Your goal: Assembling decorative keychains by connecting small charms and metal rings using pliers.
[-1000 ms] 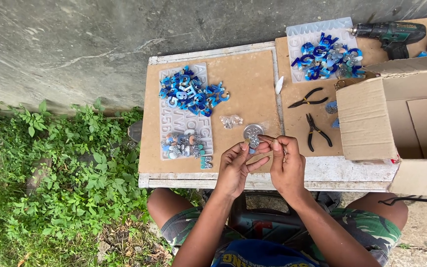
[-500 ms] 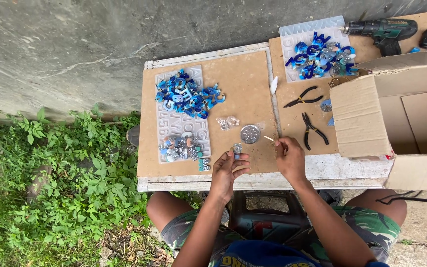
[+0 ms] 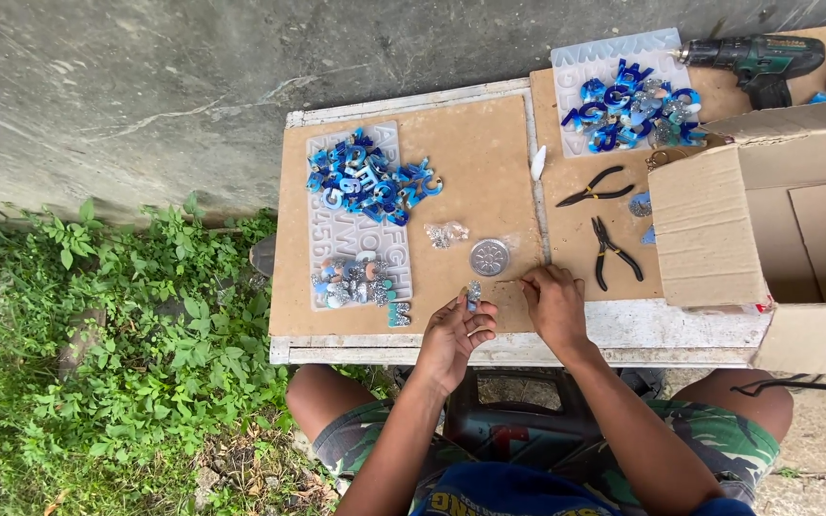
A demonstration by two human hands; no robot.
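Cardboard box (image 3: pixel 767 229) stands open beyond and to the right of our right hand (image 3: pixel 554 304), plain brown, its near flap facing us. Farther off, above the two pairs of pliers (image 3: pixel 604 218), a pale mould sheet (image 3: pixel 614 57) carries a heap of blue letters (image 3: pixel 628 105). Beyond our left hand (image 3: pixel 456 334) lies a second clear mould sheet (image 3: pixel 360 225) with another blue heap. Our left fingers pinch a small glittery piece (image 3: pixel 473 294), held just off the board. Our right fingertips press down on the board beside it; what they grip we cannot tell. A round metal disc (image 3: pixel 489 257) sits just beyond both hands. Half a second ago the right hand hovered higher, near the disc; it has since dropped to the board.
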